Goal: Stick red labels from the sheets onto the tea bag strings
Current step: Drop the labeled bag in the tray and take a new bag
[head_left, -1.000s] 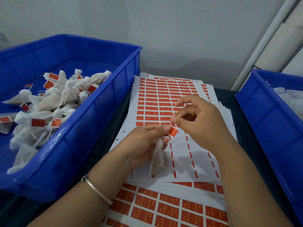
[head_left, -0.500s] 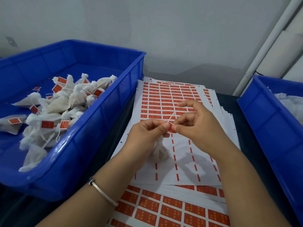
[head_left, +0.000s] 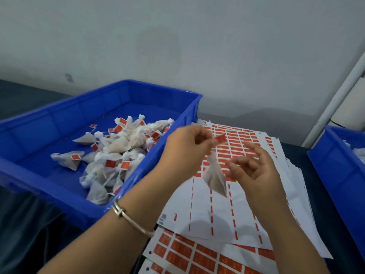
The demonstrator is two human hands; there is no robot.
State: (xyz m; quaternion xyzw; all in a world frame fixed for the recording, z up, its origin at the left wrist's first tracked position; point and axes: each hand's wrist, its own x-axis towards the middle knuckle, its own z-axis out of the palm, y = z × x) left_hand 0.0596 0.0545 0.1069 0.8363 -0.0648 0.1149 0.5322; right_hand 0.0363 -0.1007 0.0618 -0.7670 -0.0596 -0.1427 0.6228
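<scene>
there, labelled tea bags (head_left: 118, 155) heaped in left bin (head_left: 59, 115).

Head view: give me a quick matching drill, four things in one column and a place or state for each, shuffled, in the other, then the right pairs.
Things:
1. left hand
2. right hand
3. tea bag
4. left blue bin

Places or states:
A. holds a heap of tea bags already labelled red
B. fingers loosely curled, holding nothing
C. hangs in the air over the label sheets
D. pinches the string next to the red label

Pairs: 1-D, 2-B, 3-C, 4-A
</scene>
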